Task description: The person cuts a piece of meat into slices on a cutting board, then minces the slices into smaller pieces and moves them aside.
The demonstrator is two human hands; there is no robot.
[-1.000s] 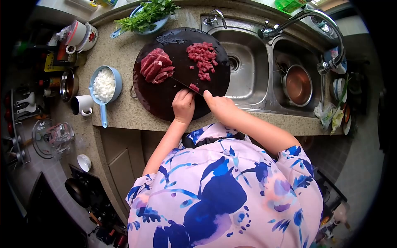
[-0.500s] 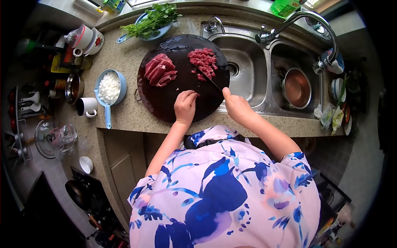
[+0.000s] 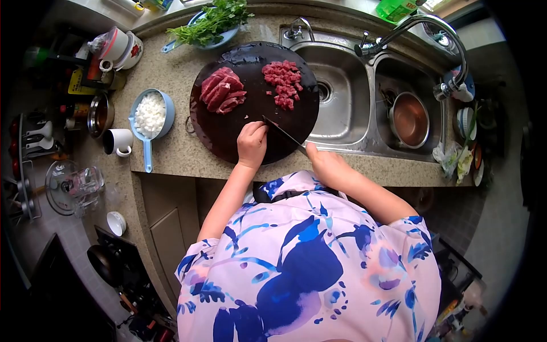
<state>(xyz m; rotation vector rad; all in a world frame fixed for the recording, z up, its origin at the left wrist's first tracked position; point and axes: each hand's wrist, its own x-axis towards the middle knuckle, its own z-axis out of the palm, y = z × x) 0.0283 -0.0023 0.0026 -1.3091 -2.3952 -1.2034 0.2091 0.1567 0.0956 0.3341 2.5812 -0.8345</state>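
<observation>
My right hand [image 3: 329, 164] is closed round the handle of a knife [image 3: 286, 135]. Its blade slants across the lower part of a round dark chopping board [image 3: 219, 137], the tip close to my left fingertips. My left hand [image 3: 252, 143] has its fingers curled together, pressing down on a small piece of meat mostly hidden beneath them. Farther up the board, a pile of sliced raw meat [image 3: 222, 91] lies at left. Small diced meat [image 3: 283, 80] is heaped at right, apart from the blade.
Left of the board stands a blue handled bowl [image 3: 167, 121] of chopped white pieces, near a mug [image 3: 118, 142]. Leafy greens [image 3: 211, 24] fill another blue bowl behind. A double sink [image 3: 342, 128] with a curved tap [image 3: 456, 45] and a metal pot [image 3: 409, 121] is at right.
The knife has swung away from the diced meat, down and left to my left fingertips. My left hand has shifted only slightly.
</observation>
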